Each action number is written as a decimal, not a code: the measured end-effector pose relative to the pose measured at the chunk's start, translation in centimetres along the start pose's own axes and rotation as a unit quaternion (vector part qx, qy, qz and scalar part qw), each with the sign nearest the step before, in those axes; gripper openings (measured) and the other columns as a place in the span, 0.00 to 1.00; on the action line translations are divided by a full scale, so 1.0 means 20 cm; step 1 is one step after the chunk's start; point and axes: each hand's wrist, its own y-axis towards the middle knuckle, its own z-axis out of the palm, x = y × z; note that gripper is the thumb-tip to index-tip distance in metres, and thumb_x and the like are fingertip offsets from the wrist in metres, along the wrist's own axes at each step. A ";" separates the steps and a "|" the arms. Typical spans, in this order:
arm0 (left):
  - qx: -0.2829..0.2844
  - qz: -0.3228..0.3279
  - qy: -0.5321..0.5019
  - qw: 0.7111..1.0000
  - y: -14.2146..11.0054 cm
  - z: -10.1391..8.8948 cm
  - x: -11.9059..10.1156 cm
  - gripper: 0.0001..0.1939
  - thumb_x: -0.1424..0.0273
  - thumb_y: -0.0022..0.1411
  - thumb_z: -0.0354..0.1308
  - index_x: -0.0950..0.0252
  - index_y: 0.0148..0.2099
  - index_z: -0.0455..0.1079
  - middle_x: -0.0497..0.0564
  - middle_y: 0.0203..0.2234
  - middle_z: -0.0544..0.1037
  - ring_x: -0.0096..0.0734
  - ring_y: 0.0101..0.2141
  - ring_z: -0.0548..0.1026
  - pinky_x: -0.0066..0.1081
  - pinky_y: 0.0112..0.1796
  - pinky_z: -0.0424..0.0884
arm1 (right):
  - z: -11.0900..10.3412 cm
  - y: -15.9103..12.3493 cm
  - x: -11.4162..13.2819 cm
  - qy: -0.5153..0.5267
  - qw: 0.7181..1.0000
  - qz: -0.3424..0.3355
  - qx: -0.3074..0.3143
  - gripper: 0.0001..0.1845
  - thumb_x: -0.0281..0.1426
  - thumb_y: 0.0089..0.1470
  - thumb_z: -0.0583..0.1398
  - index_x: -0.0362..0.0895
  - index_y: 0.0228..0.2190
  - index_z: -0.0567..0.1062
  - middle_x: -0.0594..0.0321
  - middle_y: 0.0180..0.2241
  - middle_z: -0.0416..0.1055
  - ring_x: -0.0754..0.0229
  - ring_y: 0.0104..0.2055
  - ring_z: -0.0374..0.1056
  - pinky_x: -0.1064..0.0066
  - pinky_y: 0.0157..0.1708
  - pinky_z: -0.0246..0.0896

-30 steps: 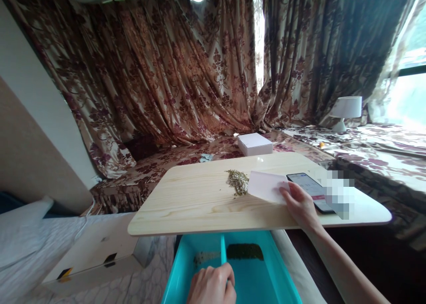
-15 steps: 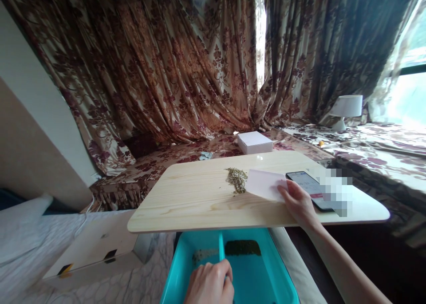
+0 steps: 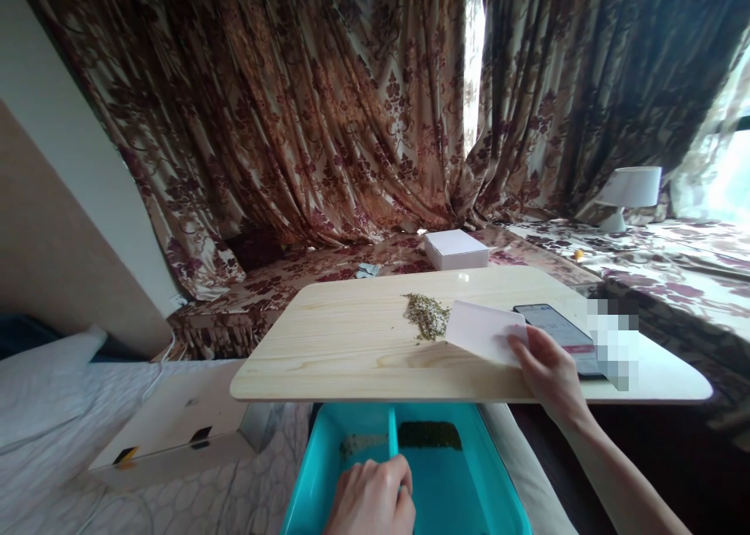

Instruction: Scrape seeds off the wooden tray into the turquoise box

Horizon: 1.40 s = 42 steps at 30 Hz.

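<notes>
My right hand (image 3: 548,367) pinches a thin white card (image 3: 483,332) by its right end. The card's left edge touches or nearly touches a loose pile of small greenish-brown grains (image 3: 427,316) on the pale wooden tabletop (image 3: 333,347). Below the table's front edge, my left hand (image 3: 372,497) is closed over the divider (image 3: 393,433) of a turquoise tub (image 3: 504,488); its fingertips are hidden. Dark green grains (image 3: 430,435) lie in the tub's right compartment. In the left one are a few paler bits (image 3: 363,444).
A phone (image 3: 559,338) lies on the table just beyond my right hand, beside a pixelated patch. Behind the table sits a white box (image 3: 456,248). Left of the tub, a flat carton (image 3: 176,426) rests on the bed. A lamp (image 3: 636,191) stands at the back right.
The whole view has shifted slightly, so the table and phone appear further right. My right hand keeps the card beside the grains, and my left hand stays at the divider.
</notes>
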 end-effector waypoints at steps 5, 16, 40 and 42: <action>0.003 0.007 0.000 1.000 0.01 0.01 0.01 0.16 0.74 0.60 0.45 0.55 0.42 0.72 0.49 0.38 0.77 0.38 0.41 0.73 0.32 0.43 0.64 | 0.04 0.00 0.02 0.017 0.999 -0.011 0.035 0.12 0.37 0.45 0.61 0.45 0.33 0.76 0.59 0.32 0.79 0.54 0.35 0.74 0.64 0.37 0.69; -0.001 0.002 -0.015 1.000 0.00 0.01 0.01 0.15 0.73 0.61 0.45 0.55 0.42 0.71 0.47 0.38 0.77 0.36 0.42 0.72 0.30 0.44 0.63 | -0.02 0.00 0.03 0.015 1.000 0.010 0.016 0.14 0.37 0.45 0.62 0.45 0.35 0.76 0.58 0.35 0.79 0.52 0.38 0.74 0.62 0.41 0.68; -0.025 0.006 -0.033 0.999 0.01 0.01 0.03 0.15 0.74 0.60 0.45 0.56 0.41 0.72 0.47 0.37 0.78 0.35 0.42 0.73 0.30 0.43 0.63 | -0.06 -0.06 0.08 -0.004 0.999 0.029 0.039 0.14 0.39 0.42 0.63 0.45 0.32 0.76 0.60 0.30 0.78 0.53 0.35 0.74 0.68 0.34 0.69; -0.024 0.007 -0.033 0.999 0.01 0.01 0.03 0.15 0.74 0.60 0.45 0.56 0.40 0.72 0.47 0.36 0.78 0.36 0.42 0.73 0.30 0.44 0.64 | -0.06 -0.07 0.08 0.002 0.998 0.039 0.041 0.14 0.39 0.41 0.64 0.45 0.32 0.76 0.60 0.30 0.79 0.53 0.34 0.74 0.68 0.34 0.69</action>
